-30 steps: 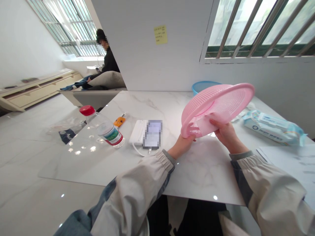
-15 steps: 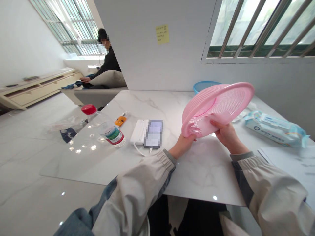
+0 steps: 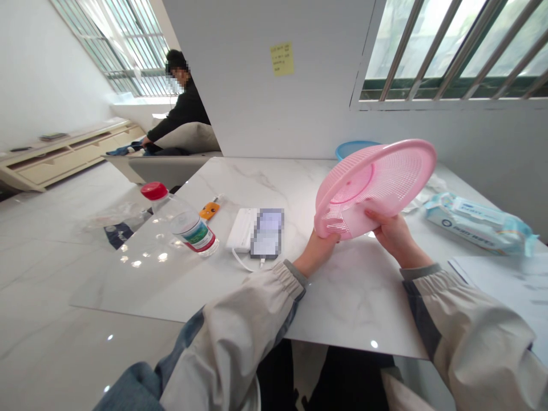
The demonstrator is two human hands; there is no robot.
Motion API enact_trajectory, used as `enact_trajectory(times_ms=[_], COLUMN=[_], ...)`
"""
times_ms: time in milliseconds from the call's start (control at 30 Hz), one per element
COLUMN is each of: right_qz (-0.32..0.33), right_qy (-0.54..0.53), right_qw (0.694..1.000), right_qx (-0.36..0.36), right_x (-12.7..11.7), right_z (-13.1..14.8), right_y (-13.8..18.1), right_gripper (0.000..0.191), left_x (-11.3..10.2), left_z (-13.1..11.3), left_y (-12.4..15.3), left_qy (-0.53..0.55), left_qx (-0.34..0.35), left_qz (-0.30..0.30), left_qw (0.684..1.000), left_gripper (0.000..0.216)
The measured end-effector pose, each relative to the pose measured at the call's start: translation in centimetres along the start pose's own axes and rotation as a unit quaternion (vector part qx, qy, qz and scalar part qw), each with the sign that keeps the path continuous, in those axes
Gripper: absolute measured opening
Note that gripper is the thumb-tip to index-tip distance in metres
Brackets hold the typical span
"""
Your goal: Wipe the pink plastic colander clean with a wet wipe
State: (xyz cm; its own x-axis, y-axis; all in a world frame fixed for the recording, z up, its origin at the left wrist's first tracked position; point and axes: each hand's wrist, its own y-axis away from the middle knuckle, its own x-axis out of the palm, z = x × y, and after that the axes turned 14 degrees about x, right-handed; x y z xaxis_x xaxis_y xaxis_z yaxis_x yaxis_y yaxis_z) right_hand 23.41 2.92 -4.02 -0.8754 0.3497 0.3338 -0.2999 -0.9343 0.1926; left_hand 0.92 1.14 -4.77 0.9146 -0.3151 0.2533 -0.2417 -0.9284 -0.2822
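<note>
A pink plastic mesh basket is held tilted above the marble-patterned table, its opening turned toward me. My left hand grips the near left of its rim, with the thumb over the edge. On the near right side, my right hand is closed on the rim, thumb inside. The fingers under the basket are mostly hidden. Behind it a blue basin or basket shows only in part. Left of my left hand lie a phone with a cable and a white power bank.
A clear bottle with a red cap stands at the left, near an orange gadget. Wet wipes and paper sheets lie at the right. A yellow note sticks to the wall. Another person sits on the far sofa.
The pink basket has tipped slightly, its far rim shifting a little up and left. My hands keep their hold. The person on the sofa has lowered and reached an arm forward.
</note>
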Motion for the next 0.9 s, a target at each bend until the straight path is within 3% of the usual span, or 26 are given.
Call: enact_trajectory(times_ms=[67, 367, 900], right_qz=[0.002, 0.003, -0.009], right_qy=[-0.002, -0.009, -0.005], right_qw=[1.0, 1.0, 1.0], right_qx=[-0.003, -0.009, -0.006], right_x=[-0.07, -0.13, -0.11], right_z=[-0.11, -0.16, -0.26], right_y=[-0.14, -0.29, -0.3], right_gripper=[0.049, 0.05, 0.051], left_x=[0.04, 0.22, 0.39], left_z=[0.01, -0.14, 0.16], left_y=[0.02, -0.04, -0.14], left_qy=[0.006, 0.004, -0.001], left_qx=[-0.002, -0.025, -0.029], left_qz=[-0.005, -0.029, -0.046], left_qw=[1.0, 0.999, 0.999], left_gripper=[0.092, 0.091, 0.076])
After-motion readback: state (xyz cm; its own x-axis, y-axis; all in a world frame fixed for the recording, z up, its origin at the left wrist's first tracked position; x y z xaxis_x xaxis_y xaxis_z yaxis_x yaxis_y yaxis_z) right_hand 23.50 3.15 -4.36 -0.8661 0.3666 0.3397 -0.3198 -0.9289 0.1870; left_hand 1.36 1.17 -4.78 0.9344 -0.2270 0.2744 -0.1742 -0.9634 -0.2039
